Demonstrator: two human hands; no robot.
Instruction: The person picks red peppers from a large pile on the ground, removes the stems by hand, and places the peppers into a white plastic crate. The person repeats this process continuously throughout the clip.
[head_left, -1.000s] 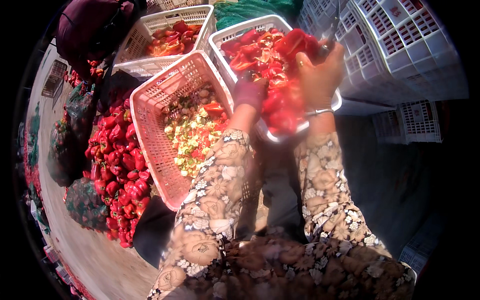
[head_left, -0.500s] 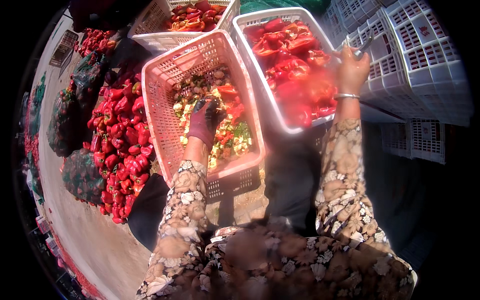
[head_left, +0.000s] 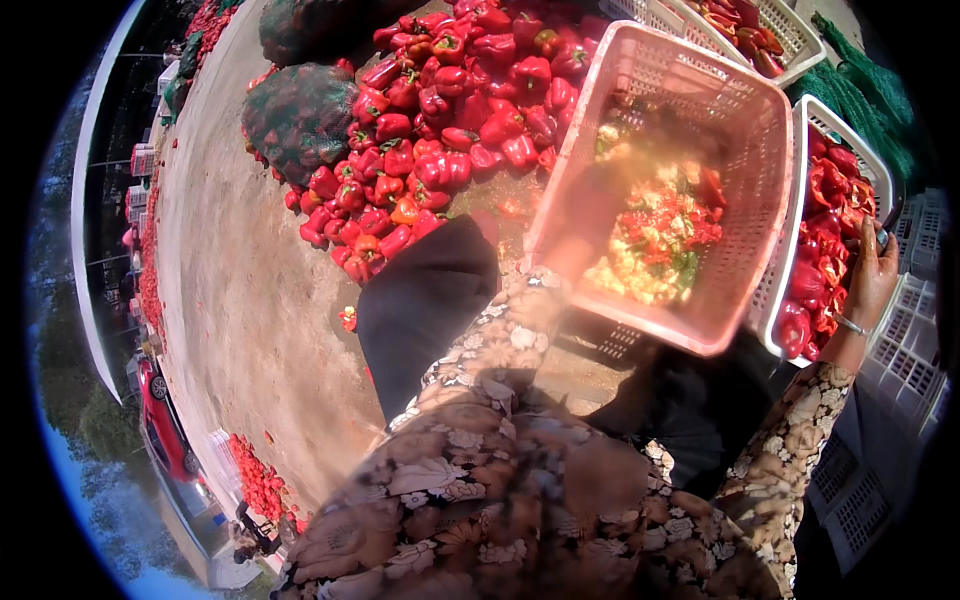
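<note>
A pink plastic basket (head_left: 750,200) holds pepper cores, seeds and trimmings in yellow, green and red. My left hand (head_left: 585,215) is a motion-blurred shape at the basket's left wall, and its grip is unreadable. To the right, a white crate (head_left: 800,215) holds cut red pepper pieces (head_left: 825,240). My right hand (head_left: 872,275), with a bracelet on the wrist, rests at the crate's right rim, closed around a dark-handled knife (head_left: 884,228).
A large heap of whole red peppers (head_left: 440,140) lies on the concrete ground to the left, beside a green mesh sack (head_left: 300,115). Another white crate of peppers (head_left: 745,25) stands behind. Stacked white crates (head_left: 905,340) fill the right side. More peppers lie far left.
The view has swung left and tilted. My left hand has gone from inside the pink basket to its left wall. My right hand has stayed by the white crate.
</note>
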